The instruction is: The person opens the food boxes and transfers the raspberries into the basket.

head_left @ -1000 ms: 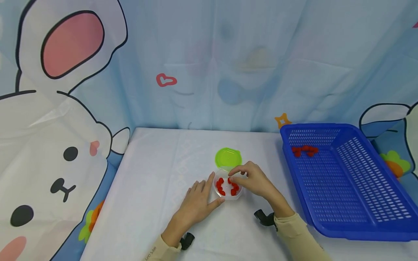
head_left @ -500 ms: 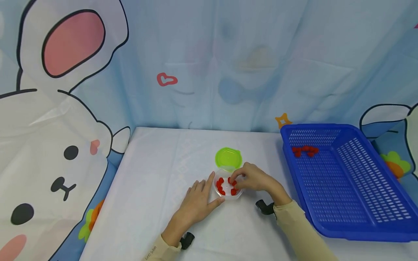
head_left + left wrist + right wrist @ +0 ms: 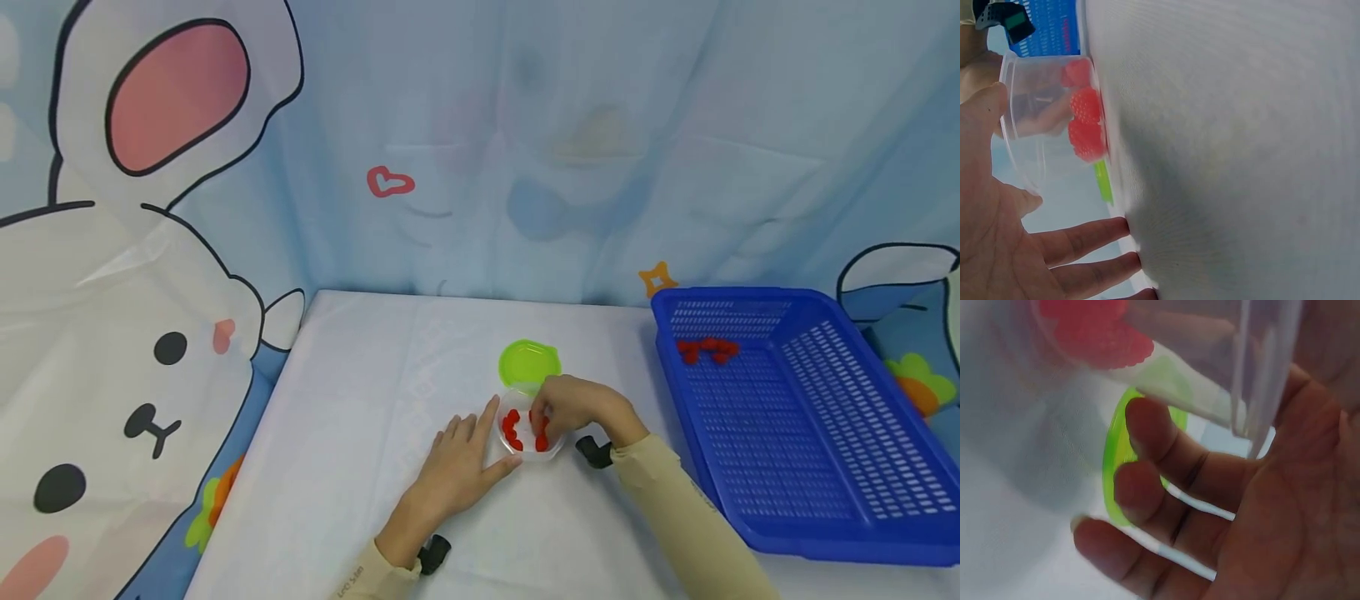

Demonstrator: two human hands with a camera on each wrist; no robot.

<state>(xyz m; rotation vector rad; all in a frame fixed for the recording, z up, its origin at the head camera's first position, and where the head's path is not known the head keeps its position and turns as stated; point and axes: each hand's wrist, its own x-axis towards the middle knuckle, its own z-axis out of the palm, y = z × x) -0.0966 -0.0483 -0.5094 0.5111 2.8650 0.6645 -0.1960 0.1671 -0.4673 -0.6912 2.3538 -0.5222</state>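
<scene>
A clear plastic tub stands on the white cloth with several red raspberries along its inside, left and right. My left hand lies beside it with fingers spread and straight; thumb and index finger touch its rim, as the left wrist view shows. Over the tub's right side, my right hand reaches in, its thumb and index finger pinching at a raspberry. Its other fingers hang bent outside the wall. The fingertips' contact is partly hidden. A bright green lid lies just behind the tub.
A large blue plastic basket occupies the table's right side, with several more raspberries in its far left corner. A patterned cloth backdrop hangs behind the table. Each wrist carries a small black camera.
My right hand has lowered into the tub and turned inward, its fingers now deeper along the right-hand raspberries. The left hand stays at the rim. The head view has shifted slightly.
</scene>
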